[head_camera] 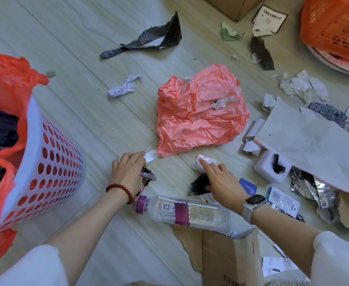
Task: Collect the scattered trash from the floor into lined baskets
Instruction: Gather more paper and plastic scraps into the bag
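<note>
A white perforated basket (52,162) lined with a red bag stands at the left, with dark trash inside. My left hand (128,170) grips a crumpled snack wrapper (147,176), and its fingertips touch a white paper strip (152,156). My right hand (221,180) holds a black mesh scrap (199,184) under the palm, while its forefinger touches a small crumpled white paper (207,162). A clear plastic bottle (181,211) with a purple cap lies between my forearms. A crumpled pink plastic bag (200,112) lies just beyond both hands.
Paper scraps (124,86), black patterned packaging (148,38), a white foam block (271,166), foil and grey paper (313,141) litter the floor on the right. An orange basket (334,27) stands at the far right. Cardboard (231,259) lies near my right forearm.
</note>
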`<state>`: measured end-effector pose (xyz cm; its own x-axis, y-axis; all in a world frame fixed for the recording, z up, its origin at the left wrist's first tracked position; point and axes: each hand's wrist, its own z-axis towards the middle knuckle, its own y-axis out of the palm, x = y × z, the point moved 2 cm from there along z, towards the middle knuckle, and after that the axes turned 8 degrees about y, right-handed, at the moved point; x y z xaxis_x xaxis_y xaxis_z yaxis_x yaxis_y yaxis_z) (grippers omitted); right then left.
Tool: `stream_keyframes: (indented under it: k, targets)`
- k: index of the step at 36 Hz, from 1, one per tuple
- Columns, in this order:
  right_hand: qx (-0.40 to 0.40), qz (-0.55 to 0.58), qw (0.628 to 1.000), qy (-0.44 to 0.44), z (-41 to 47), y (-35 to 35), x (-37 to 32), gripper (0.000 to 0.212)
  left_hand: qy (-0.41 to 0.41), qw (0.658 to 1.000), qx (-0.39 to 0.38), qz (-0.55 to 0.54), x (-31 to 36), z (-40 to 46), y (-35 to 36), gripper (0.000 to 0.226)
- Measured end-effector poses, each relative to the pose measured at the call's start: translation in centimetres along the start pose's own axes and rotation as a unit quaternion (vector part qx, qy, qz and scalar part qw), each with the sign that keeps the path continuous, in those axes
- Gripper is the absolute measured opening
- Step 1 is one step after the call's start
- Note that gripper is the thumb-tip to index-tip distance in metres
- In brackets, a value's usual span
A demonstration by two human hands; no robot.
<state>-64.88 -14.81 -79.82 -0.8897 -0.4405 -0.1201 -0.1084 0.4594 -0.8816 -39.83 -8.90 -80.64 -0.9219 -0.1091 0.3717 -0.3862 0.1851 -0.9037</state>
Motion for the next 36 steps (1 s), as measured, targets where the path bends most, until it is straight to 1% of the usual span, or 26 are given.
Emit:
stream_keyframes:
  k: [2,4,6,8,10,12,16,18,19,20,22,24,26,28,30,32,34,36]
  targets:
    - [-0.025,0.014,0.999,0.018,0.3,0.1,0.2,0.060,0.017,1.000,0.026,0.007,0.0,-0.1,0.2,0.024]
    - [-0.037,0.041,0.998,0.028,0.2,0.3,0.2,0.047,0.030,0.999,0.038,0.020,-0.2,-0.2,0.6,0.029]
    - [-0.033,0.062,0.997,0.040,-0.1,0.3,0.1,0.038,0.022,0.999,0.038,0.026,-0.2,-0.2,0.7,0.035]
    - [-0.012,0.051,0.998,0.039,-0.3,0.3,0.1,0.032,0.003,0.999,0.026,0.035,0.1,-0.1,0.4,0.044]
    - [0.015,0.009,1.000,0.021,-0.3,0.0,0.1,0.031,-0.021,0.999,-0.009,0.044,0.2,0.2,0.3,0.051]
    - [0.020,-0.019,1.000,0.003,-0.1,-0.3,0.1,0.033,-0.019,0.998,-0.028,0.055,0.4,0.4,0.2,0.046]
    - [0.016,-0.035,0.999,-0.036,0.3,-0.4,-0.3,0.029,-0.016,0.996,-0.051,0.069,0.8,0.4,-0.1,0.036]
    - [0.018,-0.042,0.998,-0.051,0.2,-0.6,-0.4,0.037,-0.011,0.995,-0.065,0.079,0.9,0.4,-0.1,0.034]
    - [0.028,-0.048,0.997,-0.052,0.1,-0.7,-0.6,0.042,-0.005,0.994,-0.066,0.083,1.0,0.4,-0.1,0.033]
    - [0.038,-0.051,0.997,-0.053,0.1,-0.9,-0.7,0.042,0.004,0.994,-0.062,0.086,1.0,0.4,-0.1,0.032]
    - [0.039,-0.020,0.998,-0.045,0.0,-1.6,-1.0,0.035,0.019,0.995,-0.047,0.086,1.0,0.3,0.0,0.030]
    - [0.006,0.031,1.000,-0.002,0.2,-2.2,-0.4,0.035,0.025,0.995,-0.044,0.090,1.1,0.1,-0.1,0.028]
    - [0.001,0.096,0.995,0.039,0.1,-3.7,0.2,0.029,0.027,0.993,-0.054,0.101,1.2,0.0,-0.1,0.028]
    - [-0.005,0.143,0.988,0.055,0.2,-5.1,0.8,0.020,0.028,0.992,-0.056,0.111,1.2,-0.2,0.0,0.028]
    - [-0.053,0.164,0.984,0.047,0.0,-5.9,1.2,0.009,0.025,0.991,-0.060,0.119,1.1,-0.3,0.0,0.028]
    - [-0.105,0.123,0.987,0.011,-0.3,-5.4,1.3,0.011,0.029,0.990,-0.051,0.124,1.2,-0.5,0.0,0.028]
    - [-0.142,0.052,0.988,-0.025,-0.7,-3.8,1.1,0.024,0.038,0.992,-0.030,0.120,1.0,-0.6,0.2,0.027]
    - [-0.141,-0.011,0.989,-0.053,-1.2,-2.2,0.8,0.027,0.036,0.993,-0.026,0.110,0.8,-0.6,0.4,0.027]
